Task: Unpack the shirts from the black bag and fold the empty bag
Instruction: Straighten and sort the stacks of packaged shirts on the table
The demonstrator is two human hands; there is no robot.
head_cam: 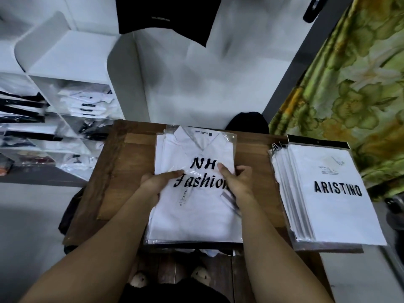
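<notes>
A pile of white shirts (194,221) in clear wrappers lies in the middle of the tabletop (122,171), running from near the far edge to the near edge. The top pack (196,149) bears the black words "NH Fashion" and shows a collar at its far end.

Both hands hold this top pack about halfway along. The left hand (156,182) grips its left edge, with the thumb flat on the wrapper and the fingers curled under. The right hand (237,180) grips the right edge, with the thumb on top beside the lettering and the fingers wrapped round the side.

A second pile (332,204) of wrapped white shirts, marked "ARISTINO", lies along the right edge of the tabletop, apart from the first and fanned out to the left.

A dark cloth (70,206) hangs at the left edge; whether it is the bag cannot be told.

Left of the table stands a white shelf (72,101) of packed shirts. A green flowered curtain (349,84) hangs to the right, and a black garment (166,16) hangs above.
</notes>
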